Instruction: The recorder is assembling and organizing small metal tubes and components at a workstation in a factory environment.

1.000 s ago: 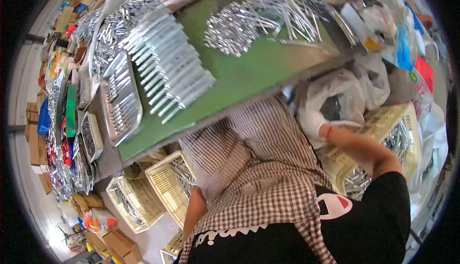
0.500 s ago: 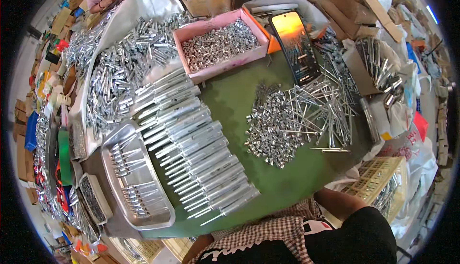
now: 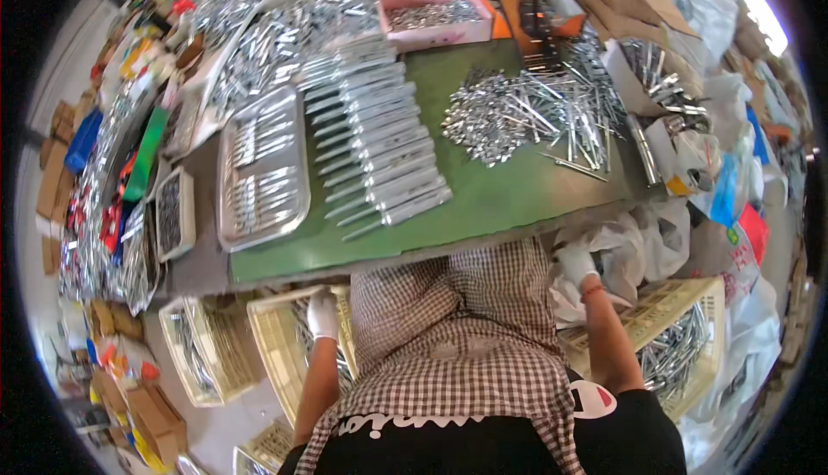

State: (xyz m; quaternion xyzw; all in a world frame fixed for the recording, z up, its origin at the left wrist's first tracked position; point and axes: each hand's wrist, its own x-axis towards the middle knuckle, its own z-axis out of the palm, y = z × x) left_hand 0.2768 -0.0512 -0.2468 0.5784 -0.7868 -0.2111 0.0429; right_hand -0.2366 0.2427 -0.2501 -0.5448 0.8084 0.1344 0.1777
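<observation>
Looking down now at the near edge of the green bench point(image 3: 483, 208), where half a second ago the view took in its far side and showed neither of the hands. The left hand point(image 3: 323, 315), in a white glove, reaches down into a cream slotted plastic basket point(image 3: 276, 346) of metal parts below the bench edge; whether its fingers are closed I cannot tell. The right hand point(image 3: 575, 264), also gloved, rests on white plastic bags point(image 3: 638, 242) beside a second cream basket point(image 3: 681, 328) holding shiny metal rods; its grip is hidden too. On the bench lie rows of long silver bars point(image 3: 379, 147), a metal tray point(image 3: 263, 169), a loose heap of rods point(image 3: 526, 113) and a pink box point(image 3: 435, 14). A checked apron point(image 3: 457, 337) hangs below. Cardboard boxes and bags crowd the floor.
</observation>
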